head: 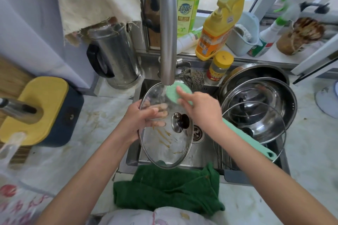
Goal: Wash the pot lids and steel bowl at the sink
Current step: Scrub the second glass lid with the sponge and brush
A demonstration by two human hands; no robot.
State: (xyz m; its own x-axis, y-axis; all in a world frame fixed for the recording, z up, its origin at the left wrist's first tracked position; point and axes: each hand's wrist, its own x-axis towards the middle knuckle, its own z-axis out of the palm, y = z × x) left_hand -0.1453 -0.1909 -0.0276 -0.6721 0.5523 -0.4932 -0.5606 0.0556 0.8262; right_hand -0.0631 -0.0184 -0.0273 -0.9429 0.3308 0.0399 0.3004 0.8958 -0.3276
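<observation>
I hold the glass lid [165,133] tilted over the sink [204,153], my left hand [140,120] clamped on its rim with fingers spread underneath so tap water sheets off; my right hand [201,107] grips the green brush [175,93] against the top edge. Second lid [256,124] and steel bowl [270,97] wait at right
</observation>
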